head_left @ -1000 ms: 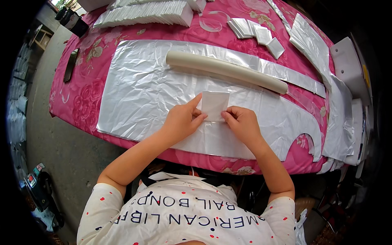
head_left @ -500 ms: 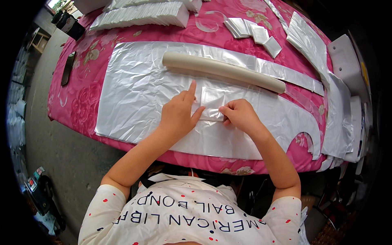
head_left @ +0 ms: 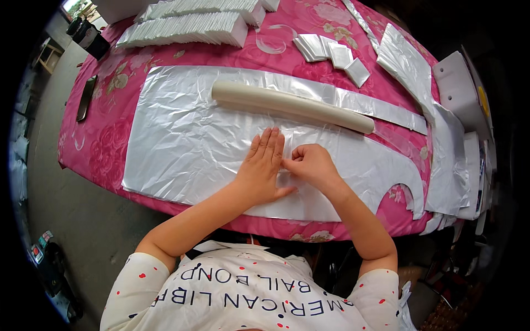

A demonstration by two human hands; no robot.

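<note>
My left hand (head_left: 267,168) lies flat, fingers together and stretched forward, pressing on a small folded plastic bag (head_left: 284,179) that it mostly hides. Close beside it, my right hand (head_left: 313,166) is closed, with thumb and forefinger pinching the edge of that folded bag. Beneath both hands spreads a stack of large silvery-white plastic bags (head_left: 171,138), with a curved handle cut-out at its right end. A long pale tube (head_left: 292,106) lies across the stack, just beyond my fingertips.
Folded square packets (head_left: 340,55) lie at the back right. Long rows of packed folded bags (head_left: 185,30) stand at the back left. A phone (head_left: 86,98) and a dark bottle (head_left: 88,38) are at the left. More plastic sheeting (head_left: 448,160) and a white box (head_left: 457,83) line the right edge.
My left hand has moved right and flattened over the folded bag, covering most of it. My right hand has shifted slightly left and still pinches its edge.
</note>
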